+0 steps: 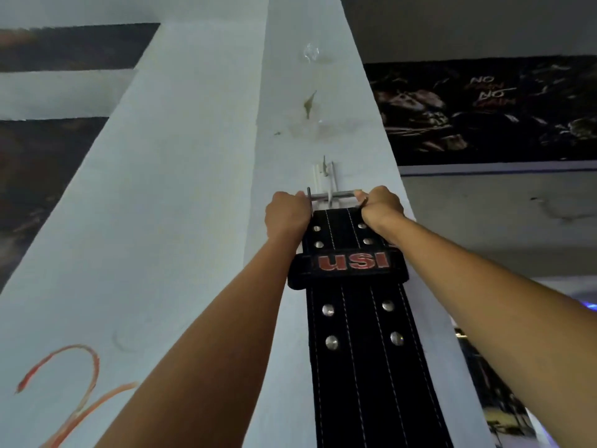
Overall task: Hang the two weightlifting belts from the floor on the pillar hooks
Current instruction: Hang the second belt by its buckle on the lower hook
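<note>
While the white pillar (181,195) fills the left of the view with only a red scrawl (64,383) low on its face, the action sits to the right of its corner edge, where the left hand (286,218) is closed in a fist on the left end of the belt's steel buckle (332,197). The grip there is fully curled, fingers hidden behind the metal. Moving right, the buckle's crossbar lies level, just below the small metal hook (326,171) fixed to the pillar, and a white prong seems to cross the bar at its middle; whether the bar already rests on the hook I cannot tell. Further right, the right hand (381,206) is likewise clenched on the buckle's other end, so both hands stand about equally near the hook, one on each side. The black weightlifting belt (365,334), marked USI on its loop (352,265), hangs straight down from the buckle, its long axis vertical against the pillar face. The coming move likely turns on raising the bar over the hook tip, which lies directly above and between the two grips. A dark wall poster (484,111) shows at far right.
</note>
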A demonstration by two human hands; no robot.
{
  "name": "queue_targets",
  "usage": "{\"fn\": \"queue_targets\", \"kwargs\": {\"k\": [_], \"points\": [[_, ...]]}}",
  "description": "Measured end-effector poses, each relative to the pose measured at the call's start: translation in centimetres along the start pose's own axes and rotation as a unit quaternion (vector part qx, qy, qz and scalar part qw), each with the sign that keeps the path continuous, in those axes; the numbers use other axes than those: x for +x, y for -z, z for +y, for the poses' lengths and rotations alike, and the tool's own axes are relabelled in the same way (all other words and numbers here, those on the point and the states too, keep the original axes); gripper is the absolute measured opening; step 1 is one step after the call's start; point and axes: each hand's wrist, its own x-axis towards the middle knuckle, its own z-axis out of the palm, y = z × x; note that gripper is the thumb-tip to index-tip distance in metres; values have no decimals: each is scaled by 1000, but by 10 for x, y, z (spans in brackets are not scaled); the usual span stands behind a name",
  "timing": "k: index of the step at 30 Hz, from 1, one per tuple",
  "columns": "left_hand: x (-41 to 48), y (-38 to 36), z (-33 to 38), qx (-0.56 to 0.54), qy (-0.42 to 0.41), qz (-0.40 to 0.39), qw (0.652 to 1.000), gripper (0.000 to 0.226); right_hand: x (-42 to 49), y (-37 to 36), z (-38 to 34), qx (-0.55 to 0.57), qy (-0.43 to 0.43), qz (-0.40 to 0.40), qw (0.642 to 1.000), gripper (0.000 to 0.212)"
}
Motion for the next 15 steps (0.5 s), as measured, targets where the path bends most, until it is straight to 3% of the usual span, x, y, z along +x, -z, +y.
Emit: {"fn": "queue_targets", "kwargs": {"k": [4, 7, 12, 15], "points": [[-15, 10, 1, 0, -35, -26, 999, 30, -13, 3, 4, 35, 16, 3, 999, 38], [-26, 18, -11, -54, -46, -83, 994, 40, -29, 13, 10, 92, 53, -25, 994, 48], [-46, 40, -17, -185, -3, -186, 965, 32, -58, 43, 36, 261, 51, -258, 929, 32], [-48, 45, -14, -207, 16, -198, 958, 25, -59, 52, 43, 267, 56, -293, 916, 41]]}}
